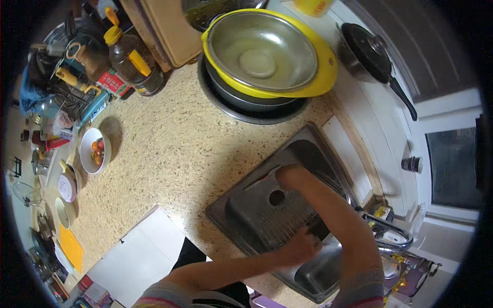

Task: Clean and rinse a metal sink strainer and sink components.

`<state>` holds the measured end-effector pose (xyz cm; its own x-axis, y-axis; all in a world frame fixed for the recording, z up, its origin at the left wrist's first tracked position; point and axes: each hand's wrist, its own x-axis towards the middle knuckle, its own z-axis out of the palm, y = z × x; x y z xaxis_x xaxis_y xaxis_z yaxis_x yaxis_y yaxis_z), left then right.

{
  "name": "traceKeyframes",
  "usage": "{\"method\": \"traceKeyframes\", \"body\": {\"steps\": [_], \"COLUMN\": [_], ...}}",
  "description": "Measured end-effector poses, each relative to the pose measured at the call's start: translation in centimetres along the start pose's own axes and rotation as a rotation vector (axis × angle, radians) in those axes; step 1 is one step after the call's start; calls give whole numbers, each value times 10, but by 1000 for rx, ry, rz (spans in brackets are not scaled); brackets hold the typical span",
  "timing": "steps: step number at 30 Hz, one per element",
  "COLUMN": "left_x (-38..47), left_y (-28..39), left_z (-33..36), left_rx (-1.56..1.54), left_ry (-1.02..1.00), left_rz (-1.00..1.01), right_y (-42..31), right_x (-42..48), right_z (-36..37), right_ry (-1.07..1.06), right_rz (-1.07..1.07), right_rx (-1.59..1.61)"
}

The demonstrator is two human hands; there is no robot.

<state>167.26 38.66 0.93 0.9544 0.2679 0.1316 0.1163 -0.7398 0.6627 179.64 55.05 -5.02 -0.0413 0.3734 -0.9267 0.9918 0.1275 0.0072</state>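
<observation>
A stainless steel sink (246,215) set into the speckled countertop lies before me, with a round drain hole (276,198) in its larger basin. Over that basin reaches my right hand (290,176), its fingers mostly hidden behind the wrist. Beside its fingers is a thin, pale, elongated thing (264,179); I cannot tell whether the hand holds it. My left hand (302,246) is blurred near the divider between the larger basin and a smaller basin (317,267). Whether it grips something cannot be made out. Thin parallel lines (283,229), perhaps ridges or wires, run across the sink beside it.
A mesh strainer (262,50) sits in a yellow colander (325,75) on dark pans (250,111). A chrome faucet (396,231) stands right of the sink. Bottles (134,61), a bowl of tomatoes (88,154) and a lidded pan (366,54) are farther off.
</observation>
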Motion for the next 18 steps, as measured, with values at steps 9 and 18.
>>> {"method": "traceKeyframes", "body": {"steps": [9, 18], "left_x": [-19, -34], "left_y": [27, 6], "left_z": [27, 32], "left_rx": [-1315, -1097], "left_ry": [133, 22], "left_rz": [-221, -79], "right_y": [-41, -39], "right_x": [94, 127], "right_z": [65, 73], "right_ry": [340, 146], "right_rz": [352, 385], "right_rx": [970, 2375]}}
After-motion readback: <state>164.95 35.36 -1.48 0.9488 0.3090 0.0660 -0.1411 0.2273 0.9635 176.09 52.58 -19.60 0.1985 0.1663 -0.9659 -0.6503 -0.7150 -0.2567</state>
